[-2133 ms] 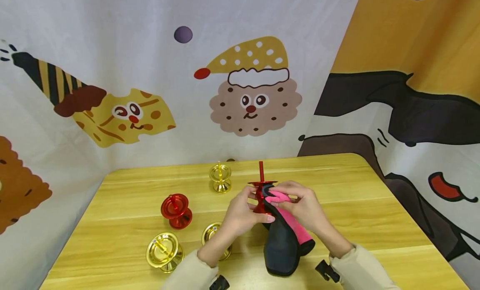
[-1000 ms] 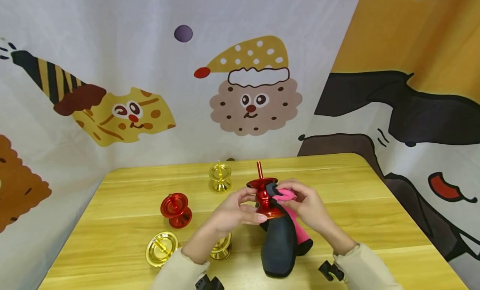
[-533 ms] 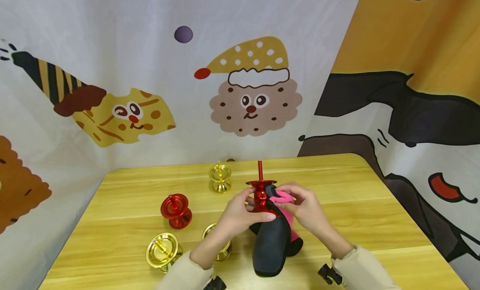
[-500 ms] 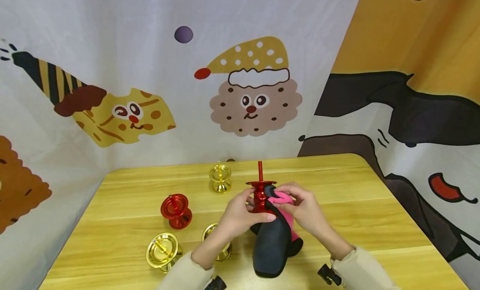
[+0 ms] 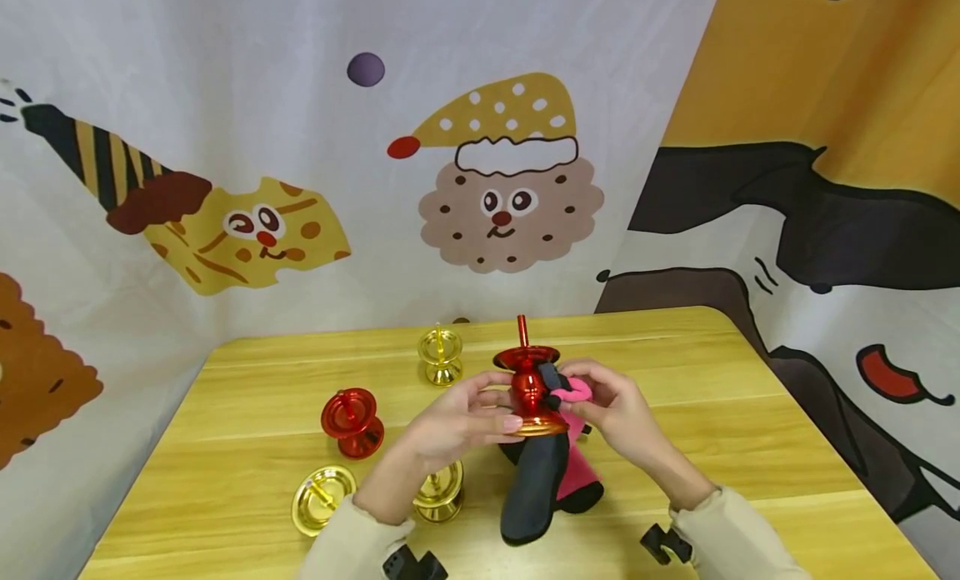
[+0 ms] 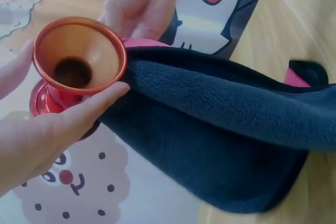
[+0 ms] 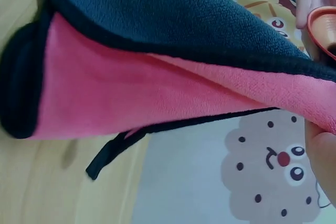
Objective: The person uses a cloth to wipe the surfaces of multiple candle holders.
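A shiny red candlestick (image 5: 529,390), with a dish and a thin upright tube on top, is held above the table by my left hand (image 5: 459,420). Thumb and fingers grip it near its base; the left wrist view shows the base's hollow copper-toned underside (image 6: 100,51). My right hand (image 5: 617,403) pinches a bunched end of a two-sided cloth (image 5: 534,490), dark grey and pink with black edging, against the candlestick's right side. The rest of the cloth hangs down in folds, its pink face (image 7: 115,87) plain in the right wrist view.
Another red candlestick (image 5: 351,417) stands on the wooden table (image 5: 712,397) to the left. Gold candlesticks stand at the back (image 5: 441,355), at front left (image 5: 322,498) and close under my left forearm (image 5: 441,490). A printed cartoon curtain (image 5: 300,88) hangs behind and at the sides.
The red candlestick has tipped so more of its base shows, and it sits slightly higher. My left hand has shifted left and turned. The hanging cloth has swung left and narrowed.
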The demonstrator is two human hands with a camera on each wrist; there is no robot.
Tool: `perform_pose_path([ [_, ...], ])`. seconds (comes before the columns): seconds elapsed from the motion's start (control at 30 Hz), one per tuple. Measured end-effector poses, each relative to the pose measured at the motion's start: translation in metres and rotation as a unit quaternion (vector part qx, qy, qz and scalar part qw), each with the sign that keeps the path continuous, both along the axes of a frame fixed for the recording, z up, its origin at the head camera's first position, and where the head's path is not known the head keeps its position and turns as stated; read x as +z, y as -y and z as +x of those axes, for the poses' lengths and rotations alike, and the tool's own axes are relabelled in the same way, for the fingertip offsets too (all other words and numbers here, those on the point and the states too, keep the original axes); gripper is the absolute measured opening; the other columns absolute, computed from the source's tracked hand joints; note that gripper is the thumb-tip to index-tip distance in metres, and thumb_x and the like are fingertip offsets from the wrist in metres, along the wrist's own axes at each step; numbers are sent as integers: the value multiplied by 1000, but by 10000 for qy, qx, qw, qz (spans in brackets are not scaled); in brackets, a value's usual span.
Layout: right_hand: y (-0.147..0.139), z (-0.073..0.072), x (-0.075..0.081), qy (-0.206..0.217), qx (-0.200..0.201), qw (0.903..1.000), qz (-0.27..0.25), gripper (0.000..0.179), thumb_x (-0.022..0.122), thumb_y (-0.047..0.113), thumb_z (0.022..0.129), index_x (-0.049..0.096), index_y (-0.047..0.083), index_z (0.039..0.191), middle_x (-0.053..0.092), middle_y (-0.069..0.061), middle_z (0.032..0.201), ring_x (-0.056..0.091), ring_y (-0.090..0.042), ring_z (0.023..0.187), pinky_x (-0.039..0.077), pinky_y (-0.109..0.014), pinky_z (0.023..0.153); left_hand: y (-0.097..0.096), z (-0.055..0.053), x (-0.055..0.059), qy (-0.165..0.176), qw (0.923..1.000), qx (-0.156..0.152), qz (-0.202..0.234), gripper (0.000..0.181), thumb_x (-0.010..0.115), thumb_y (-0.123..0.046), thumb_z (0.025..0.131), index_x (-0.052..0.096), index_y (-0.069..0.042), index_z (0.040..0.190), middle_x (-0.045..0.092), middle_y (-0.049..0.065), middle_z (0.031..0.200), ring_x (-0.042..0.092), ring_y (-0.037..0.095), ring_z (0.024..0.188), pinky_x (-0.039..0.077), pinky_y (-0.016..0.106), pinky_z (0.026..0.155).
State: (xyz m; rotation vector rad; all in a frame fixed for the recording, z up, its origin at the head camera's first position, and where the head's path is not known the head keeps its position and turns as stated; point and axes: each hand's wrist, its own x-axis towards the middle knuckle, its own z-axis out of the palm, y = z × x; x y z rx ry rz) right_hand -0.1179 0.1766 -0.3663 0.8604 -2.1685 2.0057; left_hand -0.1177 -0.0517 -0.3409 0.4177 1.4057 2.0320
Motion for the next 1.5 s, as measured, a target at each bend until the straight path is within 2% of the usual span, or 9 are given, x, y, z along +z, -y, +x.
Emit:
perform_pose_path([
  [0.17, -2, -1, -5, 204, -66, 9998, 41, 27, 58, -15, 81, 53, -11, 107, 58, -2, 100, 60, -14, 84, 55, -26, 71, -2, 0, -2, 7, 9999, -108, -68, 60, 63, -6, 85, 28, 7, 131, 50, 18, 112, 54, 20, 98, 45, 39, 93],
  [0.4, 4, 0, -6, 115, -244, 9994, 210, 29, 62, -15, 77, 55, -10, 104, 57, -14, 101, 61, -15, 84, 55, -28, 73, -11, 2, -6, -633, 9875, 567, -1325, 59, 70, -12, 81, 37, 1, 129, 55, 15, 109, 54, 21, 98, 48, 34, 85],
  [0.57, 14, 4, 2, -251, -924, 9925, 756, 32, 66, -17, 72, 60, -5, 102, 58, -16, 98, 60, -15, 86, 54, -26, 73, -22, 5, -8, -1649, 9430, 1223, -2619, 67, 76, -18, 76, 41, 4, 129, 58, 12, 100, 56, 22, 90, 51, 32, 74],
  [0.73, 26, 12, 9, -1285, -1766, 9594, 1786, 36, 76, -10, 65, 66, 4, 97, 59, -5, 94, 58, -19, 83, 55, -28, 69, -31, 8, -8, -2521, 8971, 1586, -3263, 60, 78, -19, 73, 50, 7, 120, 59, 10, 91, 57, 21, 79, 51, 27, 64],
  [0.8, 26, 12, 9, -1494, -1829, 9526, 1920, 38, 77, -10, 64, 66, 6, 96, 60, -3, 94, 58, -19, 84, 55, -28, 70, -31, 8, -8, -2453, 8998, 1571, -3249, 61, 78, -18, 73, 50, 7, 121, 59, 9, 90, 56, 21, 79, 50, 26, 63],
  [1.03, 10, 4, 5, -212, -760, 9943, 718, 35, 59, -23, 73, 55, -8, 104, 54, -19, 101, 58, -12, 87, 54, -22, 71, -15, 2, -8, -885, 9848, 690, -1324, 57, 67, -2, 81, 38, 10, 129, 58, 15, 105, 56, 19, 93, 51, 29, 80],
  [1.13, 3, 1, 3, 346, -492, 9973, 431, 33, 56, -22, 77, 51, -11, 108, 52, -20, 101, 61, -11, 83, 55, -24, 70, -10, 0, -6, -497, 9964, 310, -612, 55, 62, 3, 83, 35, 12, 130, 55, 17, 111, 55, 18, 97, 50, 30, 85],
  [1.3, 1, -1, 3, 741, -479, 9957, 296, 31, 56, -17, 80, 50, -12, 110, 53, -19, 102, 63, -14, 85, 54, -27, 75, -13, 1, -3, -1119, 9843, 493, -1274, 61, 66, 0, 82, 34, 10, 133, 54, 17, 114, 54, 21, 99, 49, 31, 86],
  [1.5, 14, 5, 8, 75, -901, 9918, 906, 32, 66, -15, 73, 58, -6, 103, 56, -16, 101, 60, -14, 86, 54, -24, 73, -25, 7, -3, -2190, 9221, 1139, -2981, 64, 71, -9, 79, 39, 7, 132, 57, 15, 110, 55, 29, 100, 50, 39, 84],
])
